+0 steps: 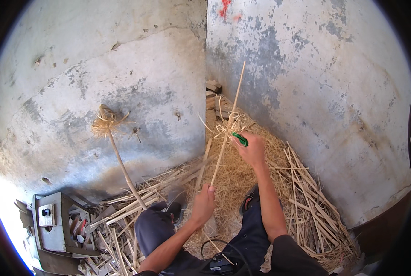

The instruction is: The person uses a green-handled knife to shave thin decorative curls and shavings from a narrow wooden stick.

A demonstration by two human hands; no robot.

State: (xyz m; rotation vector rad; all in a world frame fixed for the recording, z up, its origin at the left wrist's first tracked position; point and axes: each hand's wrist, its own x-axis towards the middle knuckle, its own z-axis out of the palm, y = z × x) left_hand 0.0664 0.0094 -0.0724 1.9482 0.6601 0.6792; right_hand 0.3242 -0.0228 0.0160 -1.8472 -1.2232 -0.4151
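A long, thin bamboo stick (220, 159) slants up and away in front of me, its far tip against the wall behind. My left hand (202, 205) is closed around it low down, above my lap. Farther along, my right hand (250, 148) is closed on what looks like a green-handled knife (240, 139), held against the stick. The blade is hidden. Pale curled shavings (235, 123) bunch up where the tool meets the stick. The stick's near end (218, 248) shows below my left hand, beside a black cable.
Shavings (265, 152) heap over the floor between two worn walls. Split sticks (313, 211) lie at right, more sticks (122, 207) at left. A pole (122, 165) with a shaving tuft leans on the left wall. A grey wooden box (53, 221) stands lower left.
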